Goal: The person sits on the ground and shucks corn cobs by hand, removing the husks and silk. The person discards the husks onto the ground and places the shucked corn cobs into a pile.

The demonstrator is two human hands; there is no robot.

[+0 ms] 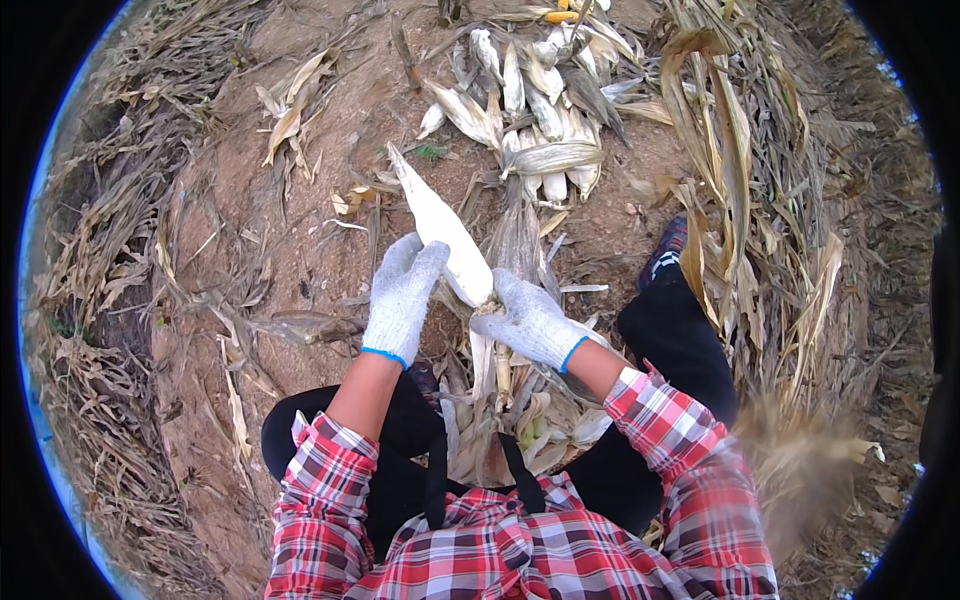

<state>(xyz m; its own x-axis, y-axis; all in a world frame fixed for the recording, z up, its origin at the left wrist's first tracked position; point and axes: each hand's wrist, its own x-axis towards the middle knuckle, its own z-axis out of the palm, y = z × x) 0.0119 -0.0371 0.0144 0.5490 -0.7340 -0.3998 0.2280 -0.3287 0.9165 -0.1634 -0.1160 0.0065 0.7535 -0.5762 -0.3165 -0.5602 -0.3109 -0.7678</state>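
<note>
An ear of corn in pale, smooth husk [444, 221] slants across the middle, its pointed tip up and to the left. My left hand [403, 296], in a white knit glove with a blue cuff edge, grips the husk along its left side, thumb on top. At the butt end, my right hand [529, 315], gloved alike, has its thumb and fingers around the rough stem end [489, 307]. Some husk strips and a pale stalk [503, 375] hang or lie just below this hand; where they attach is hidden.
Ahead lies a heap of ears in husk [551, 112], with a bare yellow ear [561, 16] at its far edge. Dry corn stalks and leaves [765, 195] line the right, more leaf litter [112, 285] the left. Loose husks [547, 435] lie between my bent legs.
</note>
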